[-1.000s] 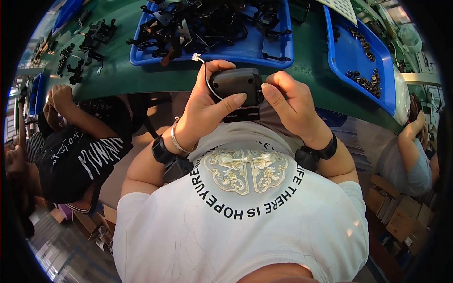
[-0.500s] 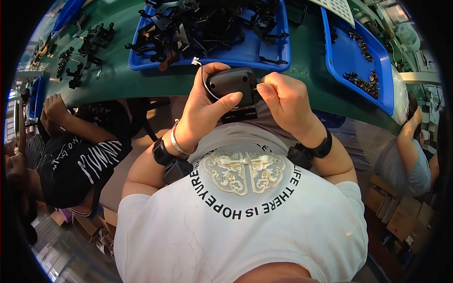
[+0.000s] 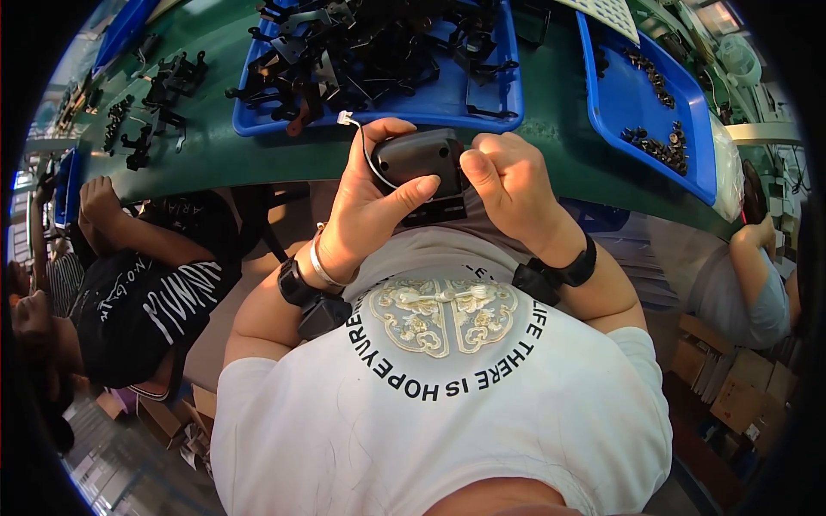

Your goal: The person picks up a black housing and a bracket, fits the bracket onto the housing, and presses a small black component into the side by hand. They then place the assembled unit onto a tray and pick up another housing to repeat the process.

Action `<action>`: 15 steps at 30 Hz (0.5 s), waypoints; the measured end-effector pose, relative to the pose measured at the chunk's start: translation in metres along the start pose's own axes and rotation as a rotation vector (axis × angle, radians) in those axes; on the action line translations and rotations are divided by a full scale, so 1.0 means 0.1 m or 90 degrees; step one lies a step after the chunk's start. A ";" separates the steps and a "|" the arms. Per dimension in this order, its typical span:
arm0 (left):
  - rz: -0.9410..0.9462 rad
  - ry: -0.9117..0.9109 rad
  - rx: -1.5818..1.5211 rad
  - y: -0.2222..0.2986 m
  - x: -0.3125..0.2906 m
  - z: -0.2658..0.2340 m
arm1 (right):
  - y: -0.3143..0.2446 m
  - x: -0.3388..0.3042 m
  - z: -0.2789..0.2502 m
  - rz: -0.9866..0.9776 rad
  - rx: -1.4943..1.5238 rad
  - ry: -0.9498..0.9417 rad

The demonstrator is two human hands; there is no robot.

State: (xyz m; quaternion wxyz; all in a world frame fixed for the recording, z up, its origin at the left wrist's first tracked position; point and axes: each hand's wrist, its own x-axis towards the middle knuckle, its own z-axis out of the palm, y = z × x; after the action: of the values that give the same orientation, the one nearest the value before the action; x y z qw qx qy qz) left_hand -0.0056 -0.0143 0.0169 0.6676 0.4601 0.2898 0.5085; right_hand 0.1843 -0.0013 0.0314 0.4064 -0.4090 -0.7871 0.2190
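My left hand (image 3: pixel 360 202) is wrapped round a black plastic housing (image 3: pixel 413 159), its thumb along the near side. A thin white cable (image 3: pixel 365 148) leaves the housing beside my fingers and ends in a small white connector (image 3: pixel 345 118). Under the housing shows a flat black part (image 3: pixel 437 211) with slots. My right hand (image 3: pixel 516 185) is closed at the housing's right side, thumb pressed against curled fingers; whatever it pinches there is hidden. Both hands are just off the near edge of the green table (image 3: pixel 284 159).
Ahead, a blue tray (image 3: pixel 379 121) holds a heap of black metal brackets. Another blue tray (image 3: pixel 701 155) at right has small dark screw-like parts, with a clear plastic bag (image 3: pixel 728 176) beside it. Loose brackets (image 3: pixel 168 77) lie at left. Other people sit on both sides.
My right hand has turned slightly at the housing's side, its fingers still curled. The housing remains in my left hand. The whole view has shifted a little.
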 end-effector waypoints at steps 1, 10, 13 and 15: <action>-0.001 0.005 0.001 0.01 0.00 0.02 | 0.06 0.00 -0.02 0.014 0.027 -0.038; -0.089 0.083 -0.184 0.10 0.01 0.06 | -0.15 -0.04 -0.05 0.192 0.300 -0.075; -0.134 0.049 -0.184 0.14 0.01 -0.03 | -0.16 -0.02 -0.13 0.202 0.300 -0.137; -0.181 -0.007 -0.146 0.19 0.00 -0.07 | -0.16 -0.01 -0.18 0.202 0.313 -0.168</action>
State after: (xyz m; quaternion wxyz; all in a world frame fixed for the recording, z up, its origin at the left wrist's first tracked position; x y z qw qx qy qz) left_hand -0.0193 -0.0112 0.0309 0.7823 0.3383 0.2885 0.4364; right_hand 0.1922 -0.0112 0.0525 0.3482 -0.3845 -0.6830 0.5141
